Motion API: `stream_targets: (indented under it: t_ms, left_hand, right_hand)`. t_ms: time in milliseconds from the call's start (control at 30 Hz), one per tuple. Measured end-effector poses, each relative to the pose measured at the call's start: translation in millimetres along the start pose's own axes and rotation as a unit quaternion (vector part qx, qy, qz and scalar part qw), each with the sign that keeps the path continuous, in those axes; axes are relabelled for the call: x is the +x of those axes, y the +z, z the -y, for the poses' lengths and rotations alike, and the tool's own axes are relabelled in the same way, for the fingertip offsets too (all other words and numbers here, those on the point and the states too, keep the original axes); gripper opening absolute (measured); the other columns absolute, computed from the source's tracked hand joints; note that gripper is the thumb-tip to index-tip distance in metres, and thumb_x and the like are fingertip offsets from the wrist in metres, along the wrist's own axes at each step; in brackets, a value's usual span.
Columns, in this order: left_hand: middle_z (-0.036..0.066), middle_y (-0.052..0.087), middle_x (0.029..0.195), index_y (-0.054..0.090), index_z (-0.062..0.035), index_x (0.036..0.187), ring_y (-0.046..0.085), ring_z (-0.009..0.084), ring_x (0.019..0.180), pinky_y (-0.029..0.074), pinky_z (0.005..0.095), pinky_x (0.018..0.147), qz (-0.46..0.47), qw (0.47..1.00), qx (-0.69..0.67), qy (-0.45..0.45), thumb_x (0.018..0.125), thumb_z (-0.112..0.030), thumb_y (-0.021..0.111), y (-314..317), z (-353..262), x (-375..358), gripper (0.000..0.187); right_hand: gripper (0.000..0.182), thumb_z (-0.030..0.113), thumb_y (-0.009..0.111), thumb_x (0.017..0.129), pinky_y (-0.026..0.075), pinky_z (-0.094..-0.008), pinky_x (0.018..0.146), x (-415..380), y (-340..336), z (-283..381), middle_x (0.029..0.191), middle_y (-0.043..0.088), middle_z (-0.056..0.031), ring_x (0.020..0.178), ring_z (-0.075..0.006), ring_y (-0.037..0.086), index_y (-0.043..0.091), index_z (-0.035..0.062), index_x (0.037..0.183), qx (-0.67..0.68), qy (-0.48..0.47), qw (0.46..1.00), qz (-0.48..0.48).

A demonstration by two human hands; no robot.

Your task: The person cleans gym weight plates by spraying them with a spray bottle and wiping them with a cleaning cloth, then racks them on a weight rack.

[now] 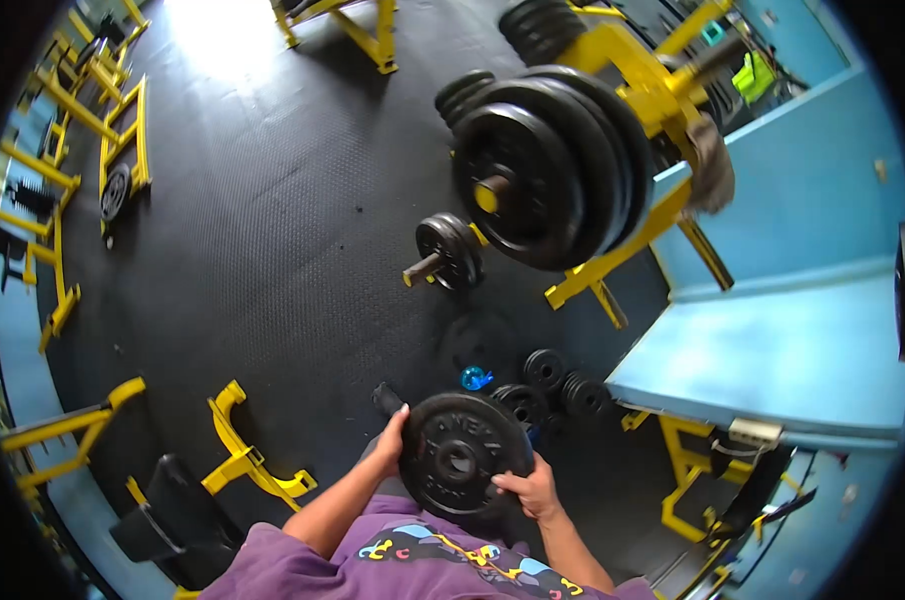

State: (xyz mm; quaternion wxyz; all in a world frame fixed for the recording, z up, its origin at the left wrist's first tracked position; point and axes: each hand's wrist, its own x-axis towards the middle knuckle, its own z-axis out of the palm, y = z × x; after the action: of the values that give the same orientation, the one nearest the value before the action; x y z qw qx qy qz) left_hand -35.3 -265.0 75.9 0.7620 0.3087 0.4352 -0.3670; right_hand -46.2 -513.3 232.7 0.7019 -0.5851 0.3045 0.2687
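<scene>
Between my two hands is a black weight plate [458,425] with raised lettering and a hole in its middle, held in front of my purple shirt. My left hand [394,436] grips its left edge, fingers mostly behind it. On the right edge, my right hand [533,487] is closed with the thumb over the plate's face. Ahead, several large black plates [518,185] are loaded on a peg of a yellow machine [628,75]. Lower down, smaller plates [451,250] sit on another peg.
Several small plates [545,369] and a blue bottle [475,378] are on the black rubber floor [263,230] past my hands. A light-blue ledge [773,350] runs along the right. Yellow frames [238,455] and a black padded seat [168,510] stand at the left. A cloth [711,165] hangs from the machine.
</scene>
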Motion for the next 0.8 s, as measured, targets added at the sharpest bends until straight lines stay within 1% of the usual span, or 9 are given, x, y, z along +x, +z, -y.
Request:
stream_targets:
  t_ms: [67,133,167,267,367,467,567,667,800]
  left_hand:
    - [0.01,0.067,0.08,0.068,-0.0071,0.096,0.063,0.0222,0.071,0.051,0.0387,0.069,0.002,0.998,-0.047,0.04,0.089,-0.067,0.049,-40,-8,50,0.063]
    - [0.013,0.07,0.102,0.065,-0.0041,0.115,0.066,0.0246,0.092,0.052,0.0415,0.087,0.018,0.995,-0.076,0.055,0.088,-0.068,0.052,-37,-52,40,0.071]
    - [0.016,0.065,0.121,0.059,-0.0021,0.129,0.063,0.0275,0.109,0.048,0.0433,0.099,0.023,0.994,-0.079,0.067,0.086,-0.069,0.053,-47,-62,53,0.08]
    - [0.017,0.064,0.125,0.056,-0.0014,0.132,0.062,0.0281,0.112,0.047,0.0429,0.1,-0.028,0.993,-0.106,0.047,0.084,-0.071,0.053,-50,-104,76,0.085]
    - [0.017,0.062,0.129,0.055,-0.0023,0.134,0.062,0.0286,0.114,0.047,0.0429,0.099,-0.023,0.987,-0.153,0.038,0.081,-0.073,0.055,-62,-135,129,0.089]
    - [0.017,0.059,0.133,0.054,-0.0043,0.137,0.059,0.0295,0.118,0.045,0.0423,0.102,-0.022,0.976,-0.202,0.077,0.078,-0.077,0.055,-73,-144,207,0.093]
    - [0.018,0.051,0.142,0.047,-0.005,0.144,0.048,0.0306,0.132,0.037,0.0431,0.109,-0.029,0.969,-0.246,0.012,0.078,-0.081,0.05,-82,-176,248,0.1]
    - [0.019,0.046,0.147,0.043,-0.0072,0.147,0.044,0.0307,0.135,0.034,0.0451,0.111,-0.043,0.965,-0.257,-0.032,0.08,-0.081,0.048,-101,-180,305,0.1]
    - [0.017,0.038,0.154,0.041,-0.011,0.149,0.035,0.0315,0.142,0.028,0.0468,0.114,-0.063,0.964,-0.253,-0.044,0.082,-0.08,0.046,-100,-167,365,0.097]
  right_hand:
    - [0.041,0.0,0.08,0.069,0.051,-0.0275,0.06,21,46,23,0.08,0.065,-0.0071,0.064,-0.0135,0.061,0.056,-0.0031,0.102,-0.029,-0.022,0.999,0.01]
    - [0.039,0.0,0.078,0.069,0.052,-0.0281,0.062,53,81,34,0.082,0.066,-0.0079,0.065,-0.0135,0.062,0.057,-0.003,0.101,-0.116,-0.043,0.992,0.009]
    - [0.038,0.001,0.077,0.068,0.052,-0.0283,0.062,68,95,44,0.082,0.066,-0.0079,0.066,-0.0136,0.063,0.058,-0.0025,0.101,-0.159,-0.048,0.986,0.008]
    - [0.034,0.001,0.075,0.067,0.052,-0.0292,0.064,125,128,59,0.084,0.067,-0.0065,0.07,-0.014,0.062,0.06,0.0,0.097,-0.247,-0.058,0.967,0.003]
    - [0.034,0.003,0.075,0.065,0.052,-0.0294,0.067,186,158,67,0.085,0.066,-0.0055,0.072,-0.0138,0.062,0.06,0.0002,0.096,-0.281,-0.05,0.958,0.018]
    - [0.036,0.004,0.073,0.062,0.051,-0.03,0.074,254,184,67,0.087,0.065,-0.005,0.079,-0.0144,0.061,0.06,0.0002,0.096,-0.417,-0.082,0.905,-0.013]
    - [0.04,0.002,0.074,0.063,0.051,-0.0314,0.075,319,224,61,0.09,0.065,-0.0052,0.08,-0.0147,0.061,0.059,-0.0001,0.1,-0.509,-0.049,0.859,-0.015]
    - [0.04,0.001,0.073,0.065,0.051,-0.0294,0.074,377,248,33,0.089,0.065,-0.0052,0.079,-0.0145,0.061,0.058,-0.0006,0.101,-0.47,-0.016,0.882,-0.023]
    - [0.037,0.001,0.074,0.064,0.05,-0.0281,0.072,420,252,23,0.087,0.064,-0.0039,0.075,-0.0134,0.058,0.057,0.0009,0.098,-0.499,0.021,0.865,-0.05]
